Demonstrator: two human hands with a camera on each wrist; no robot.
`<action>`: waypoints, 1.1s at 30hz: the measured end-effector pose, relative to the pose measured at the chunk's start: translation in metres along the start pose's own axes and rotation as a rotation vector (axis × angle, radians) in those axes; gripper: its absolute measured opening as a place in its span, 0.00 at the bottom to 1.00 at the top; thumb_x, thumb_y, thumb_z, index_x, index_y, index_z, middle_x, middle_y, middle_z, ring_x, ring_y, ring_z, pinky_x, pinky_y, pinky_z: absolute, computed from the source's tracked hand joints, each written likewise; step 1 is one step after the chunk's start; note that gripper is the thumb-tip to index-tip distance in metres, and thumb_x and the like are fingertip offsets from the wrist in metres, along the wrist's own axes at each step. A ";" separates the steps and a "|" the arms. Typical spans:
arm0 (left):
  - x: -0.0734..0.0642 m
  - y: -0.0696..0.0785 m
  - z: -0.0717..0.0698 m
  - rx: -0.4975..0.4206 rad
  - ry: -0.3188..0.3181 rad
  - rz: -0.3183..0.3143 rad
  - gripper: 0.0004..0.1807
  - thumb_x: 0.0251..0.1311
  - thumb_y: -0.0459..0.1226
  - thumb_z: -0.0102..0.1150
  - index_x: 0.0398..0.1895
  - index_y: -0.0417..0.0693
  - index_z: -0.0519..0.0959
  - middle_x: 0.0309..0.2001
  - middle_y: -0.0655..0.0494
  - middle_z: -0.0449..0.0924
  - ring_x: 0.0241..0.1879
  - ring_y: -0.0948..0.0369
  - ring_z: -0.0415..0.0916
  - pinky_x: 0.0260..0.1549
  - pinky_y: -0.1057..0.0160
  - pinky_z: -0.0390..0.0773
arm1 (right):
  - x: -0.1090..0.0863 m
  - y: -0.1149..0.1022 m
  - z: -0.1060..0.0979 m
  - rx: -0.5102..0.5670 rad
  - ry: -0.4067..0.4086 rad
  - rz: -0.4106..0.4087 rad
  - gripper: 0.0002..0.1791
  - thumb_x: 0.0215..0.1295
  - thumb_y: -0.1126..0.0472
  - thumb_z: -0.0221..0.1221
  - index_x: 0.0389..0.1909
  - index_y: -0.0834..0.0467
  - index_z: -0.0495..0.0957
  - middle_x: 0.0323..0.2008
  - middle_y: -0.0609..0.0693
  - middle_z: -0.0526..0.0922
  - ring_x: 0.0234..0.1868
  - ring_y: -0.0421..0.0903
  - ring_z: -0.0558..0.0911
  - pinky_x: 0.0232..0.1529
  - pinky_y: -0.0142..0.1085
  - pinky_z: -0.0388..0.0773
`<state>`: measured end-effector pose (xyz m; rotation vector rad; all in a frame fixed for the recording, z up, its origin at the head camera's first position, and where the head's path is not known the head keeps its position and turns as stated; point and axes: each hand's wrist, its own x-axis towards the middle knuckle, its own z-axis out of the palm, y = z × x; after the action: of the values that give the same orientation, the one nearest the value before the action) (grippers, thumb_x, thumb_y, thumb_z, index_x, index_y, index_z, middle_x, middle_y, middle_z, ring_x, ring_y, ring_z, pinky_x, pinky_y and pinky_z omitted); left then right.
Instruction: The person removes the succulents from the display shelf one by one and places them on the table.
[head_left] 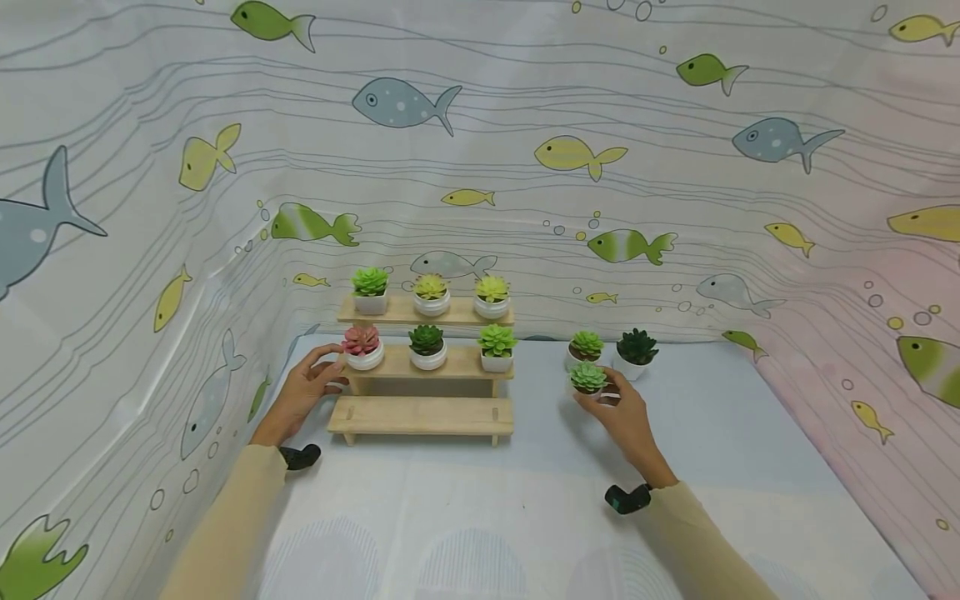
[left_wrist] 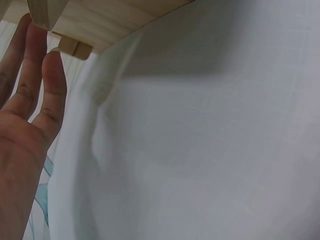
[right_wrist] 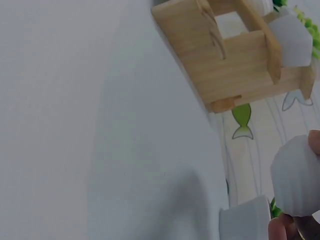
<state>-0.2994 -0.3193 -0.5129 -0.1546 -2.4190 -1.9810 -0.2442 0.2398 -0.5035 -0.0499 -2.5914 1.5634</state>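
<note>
My right hand (head_left: 621, 410) pinches a small white ribbed pot (right_wrist: 296, 176) that holds a light green succulent (head_left: 588, 377). This pot is raised above the table, in front of two other potted succulents. At the left end of a tiered wooden stand (head_left: 420, 415), my left hand (head_left: 306, 388) touches the stand with its fingers gently bent, close to a pink succulent (head_left: 361, 340) in a round white pot. From below, the left wrist view shows the fingers (left_wrist: 54, 82) against the stand's wooden underside (left_wrist: 107, 22); their tips are partly hidden.
Along the middle tier also sit a dark green succulent (head_left: 426, 338) and a bright green one (head_left: 497, 340). Three more potted succulents line the top tier (head_left: 401, 310). A green succulent (head_left: 586, 345) and a darker one (head_left: 637, 346) stand on the table at right. Fish-patterned sheeting (head_left: 495, 225) surrounds the table.
</note>
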 end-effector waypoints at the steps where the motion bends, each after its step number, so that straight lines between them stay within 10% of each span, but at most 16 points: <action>1: 0.000 0.000 0.000 -0.003 0.000 -0.001 0.26 0.71 0.52 0.62 0.68 0.60 0.71 0.54 0.58 0.80 0.48 0.52 0.81 0.46 0.56 0.82 | 0.000 0.002 -0.002 -0.002 0.006 0.005 0.48 0.61 0.38 0.71 0.75 0.55 0.64 0.60 0.57 0.76 0.57 0.54 0.79 0.51 0.40 0.80; 33: 0.001 0.004 -0.003 -0.013 -0.006 -0.004 0.25 0.71 0.50 0.63 0.68 0.60 0.72 0.49 0.59 0.81 0.46 0.61 0.82 0.45 0.59 0.82 | 0.025 0.065 -0.068 -0.145 0.196 0.180 0.51 0.67 0.39 0.66 0.79 0.63 0.55 0.66 0.66 0.71 0.63 0.60 0.72 0.58 0.52 0.72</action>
<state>-0.3007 -0.3212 -0.5086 -0.1562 -2.4126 -2.0011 -0.2631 0.3323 -0.5271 -0.4380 -2.5982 1.3398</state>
